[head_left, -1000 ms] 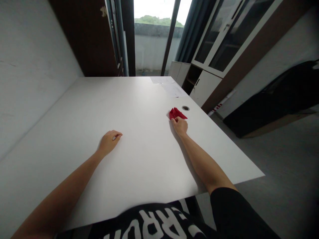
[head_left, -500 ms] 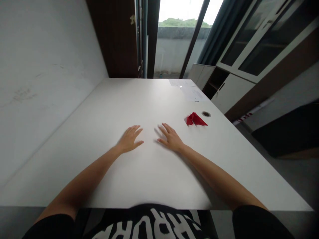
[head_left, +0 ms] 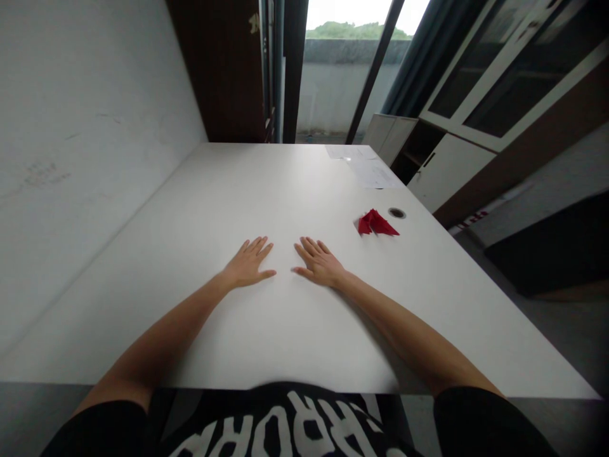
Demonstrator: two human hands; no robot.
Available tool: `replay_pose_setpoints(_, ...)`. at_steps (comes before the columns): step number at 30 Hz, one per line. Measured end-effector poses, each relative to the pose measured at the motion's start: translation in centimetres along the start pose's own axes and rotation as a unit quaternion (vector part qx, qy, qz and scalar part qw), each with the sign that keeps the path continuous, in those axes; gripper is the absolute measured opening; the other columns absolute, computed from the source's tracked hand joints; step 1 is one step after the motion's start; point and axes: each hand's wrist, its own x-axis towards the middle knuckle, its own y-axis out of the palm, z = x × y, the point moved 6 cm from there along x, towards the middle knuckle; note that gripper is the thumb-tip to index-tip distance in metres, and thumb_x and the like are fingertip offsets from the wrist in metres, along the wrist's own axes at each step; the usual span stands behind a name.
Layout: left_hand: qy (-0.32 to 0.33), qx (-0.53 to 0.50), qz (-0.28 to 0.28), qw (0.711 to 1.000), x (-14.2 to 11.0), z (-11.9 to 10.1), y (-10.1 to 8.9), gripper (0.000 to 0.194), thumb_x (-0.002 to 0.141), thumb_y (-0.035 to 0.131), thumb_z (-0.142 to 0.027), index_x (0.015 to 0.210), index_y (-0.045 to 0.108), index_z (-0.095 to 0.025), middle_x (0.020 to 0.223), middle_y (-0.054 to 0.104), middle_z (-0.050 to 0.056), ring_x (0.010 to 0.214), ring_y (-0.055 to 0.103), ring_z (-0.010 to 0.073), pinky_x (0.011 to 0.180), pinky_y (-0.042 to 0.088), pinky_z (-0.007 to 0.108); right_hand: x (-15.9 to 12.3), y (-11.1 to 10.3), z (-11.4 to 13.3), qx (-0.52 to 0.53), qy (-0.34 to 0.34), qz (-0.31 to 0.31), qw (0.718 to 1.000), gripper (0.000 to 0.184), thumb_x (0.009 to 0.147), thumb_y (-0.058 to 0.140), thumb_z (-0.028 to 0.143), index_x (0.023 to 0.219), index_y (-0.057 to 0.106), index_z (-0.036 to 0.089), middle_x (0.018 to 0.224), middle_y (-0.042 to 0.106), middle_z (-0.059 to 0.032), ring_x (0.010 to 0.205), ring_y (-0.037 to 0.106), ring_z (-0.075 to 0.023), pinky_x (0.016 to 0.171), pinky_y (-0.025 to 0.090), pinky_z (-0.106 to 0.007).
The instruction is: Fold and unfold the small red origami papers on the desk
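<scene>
Palm down on the white table (head_left: 285, 330), my left hand (head_left: 248, 262) lies flat with its fingers spread and holds nothing. My right hand (head_left: 320, 261) rests flat on the tabletop too, fingers apart, a short gap to the right of the left one. Beyond my right hand, to its upper right, stands a folded red piece (head_left: 377, 223) that looks like paper or cloth, with pointed peaks. Neither hand touches it.
A round cable hole (head_left: 396, 213) is set in the table just past the red piece. White paper sheets (head_left: 373, 172) lie at the far right corner. A wall (head_left: 95, 158) runs along the left edge, and cabinets (head_left: 451, 168) stand beyond the right edge.
My right hand has come down flat onto the table, shifting slightly left. My left hand stays almost in place, and the whole view has tilted a little.
</scene>
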Motion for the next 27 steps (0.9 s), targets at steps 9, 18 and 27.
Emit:
replay_pose_setpoints(9, 0.002, -0.001, -0.005, 1.0, 0.0, 0.1, 0.0, 0.094, 0.092, 0.034, -0.079, 0.164, 0.023, -0.02, 0.172, 0.014, 0.013, 0.16, 0.009, 0.0323, 0.129, 0.009, 0.054, 0.1, 0.0, 0.0, 0.001, 0.004, 0.003, 1.0, 0.093, 0.096, 0.021, 0.08, 0.166, 0.019, 0.019, 0.17, 0.008, -0.0127, 0.159, 0.009, -0.0309, 0.129, 0.011, -0.053)
replay_pose_setpoints(18, 0.013, -0.027, -0.034, 0.999, 0.0, 0.3, 0.2, 0.091, 0.091, 0.04, -0.077, 0.162, 0.027, -0.022, 0.172, 0.018, 0.013, 0.159, 0.014, 0.0331, 0.128, 0.011, 0.055, 0.0, -0.1, -0.2, 0.009, 0.0, -0.014, 1.0, 0.09, 0.097, 0.024, 0.078, 0.166, 0.021, 0.021, 0.17, 0.01, -0.0129, 0.159, 0.01, -0.0308, 0.128, 0.013, -0.054)
replay_pose_setpoints(27, 0.029, -0.049, -0.111, 0.992, -0.2, 0.2, -1.3, 0.055, 0.096, 0.046, -0.06, 0.133, 0.062, -0.022, 0.145, 0.06, 0.013, 0.137, 0.051, 0.0292, 0.117, 0.033, 0.049, -0.2, -1.7, -1.0, 0.058, -0.003, -0.078, 0.995, 0.066, 0.101, 0.036, 0.067, 0.149, 0.054, 0.025, 0.159, 0.045, -0.0093, 0.148, 0.04, -0.0269, 0.123, 0.026, -0.046)
